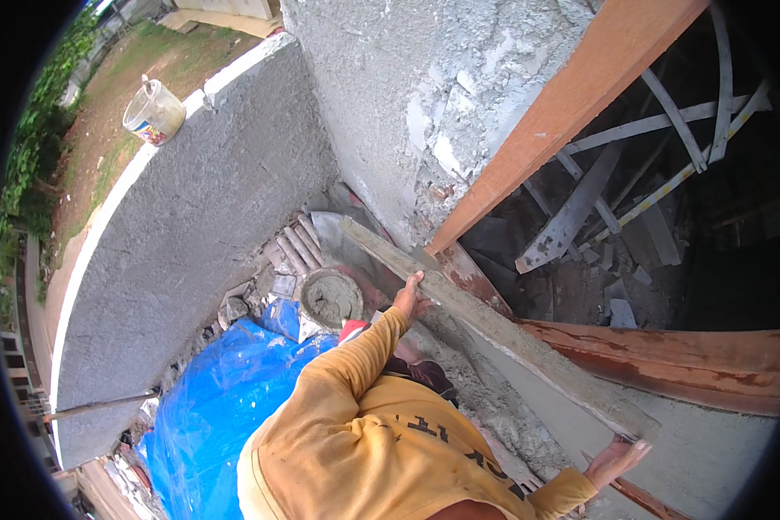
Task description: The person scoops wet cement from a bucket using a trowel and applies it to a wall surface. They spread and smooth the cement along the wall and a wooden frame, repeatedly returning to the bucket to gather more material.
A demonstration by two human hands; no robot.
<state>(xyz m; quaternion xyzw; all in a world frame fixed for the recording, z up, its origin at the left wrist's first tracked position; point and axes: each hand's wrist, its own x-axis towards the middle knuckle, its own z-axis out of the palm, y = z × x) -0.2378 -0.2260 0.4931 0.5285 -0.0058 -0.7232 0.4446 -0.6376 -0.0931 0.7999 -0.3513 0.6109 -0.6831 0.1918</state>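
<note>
A long, cement-caked wooden board (503,328) runs diagonally along the low plastered wall (711,451), from the corner down toward the lower right. My left hand (410,297) grips its edge nearer the far end, fingers wrapped over it. At the near right end, my right hand (617,459) holds the board from below, with its fingers fairly straight and partly hidden. A round bucket of grey wet mortar (329,297) stands on the ground left of my left hand. Both my arms are in yellow sleeves.
A blue tarp (225,394) covers the ground at left, beside rubble and short round sticks (299,247). A clear plastic bucket (153,113) sits on top of the curved grey wall (208,199). At right, a reddish wooden frame (572,113) borders a dark opening with loose boards and debris.
</note>
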